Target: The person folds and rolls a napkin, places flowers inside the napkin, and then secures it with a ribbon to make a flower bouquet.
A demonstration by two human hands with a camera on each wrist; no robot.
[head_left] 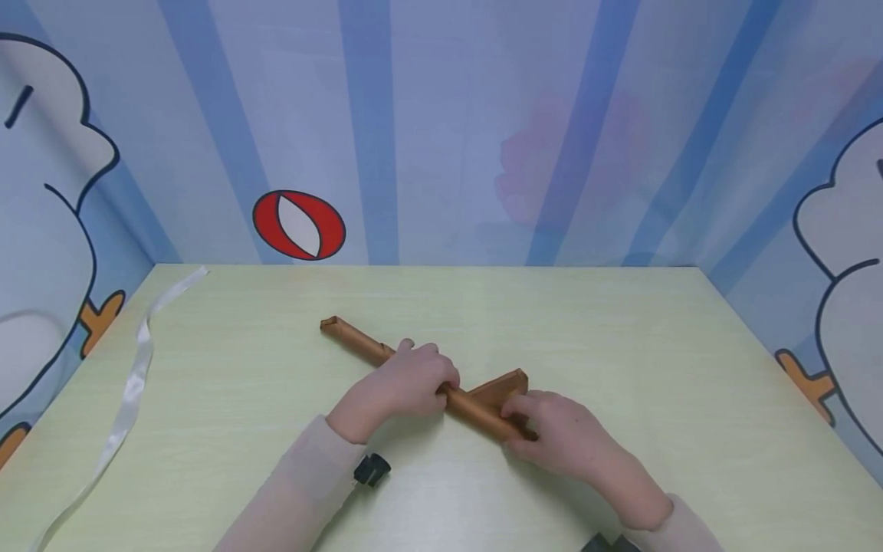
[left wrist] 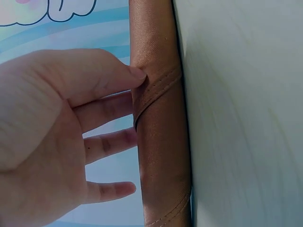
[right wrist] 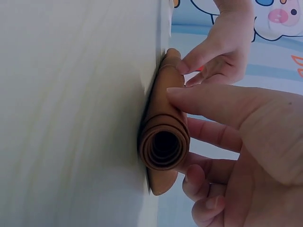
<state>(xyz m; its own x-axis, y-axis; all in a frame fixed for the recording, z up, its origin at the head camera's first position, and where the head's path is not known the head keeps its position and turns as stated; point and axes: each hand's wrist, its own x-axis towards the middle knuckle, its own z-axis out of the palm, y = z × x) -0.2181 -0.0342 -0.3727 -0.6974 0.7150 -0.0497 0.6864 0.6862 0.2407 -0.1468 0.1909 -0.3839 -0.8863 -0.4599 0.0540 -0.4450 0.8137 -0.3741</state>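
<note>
A brown leather-like sheet with stitched edges, wound into a narrow roll [head_left: 476, 414], lies slantwise on the table. My left hand [head_left: 407, 379] holds it around its middle; in the left wrist view the thumb presses beside a slanting stitched seam [left wrist: 158, 90]. At the near right end, my right hand [head_left: 569, 437] grips the roll between thumb and fingers. A pointed flap [head_left: 498, 389] sticks out from the roll beside the right fingers. The right wrist view looks into the roll's open end [right wrist: 164, 146], where several wound layers show. Some fingertips are hidden behind the roll.
A long white ribbon [head_left: 134, 376] trails along the left side of the pale table [head_left: 662, 345]. Behind the table stands a blue striped backdrop [head_left: 448, 138] printed with cartoon figures and a red-and-white ball.
</note>
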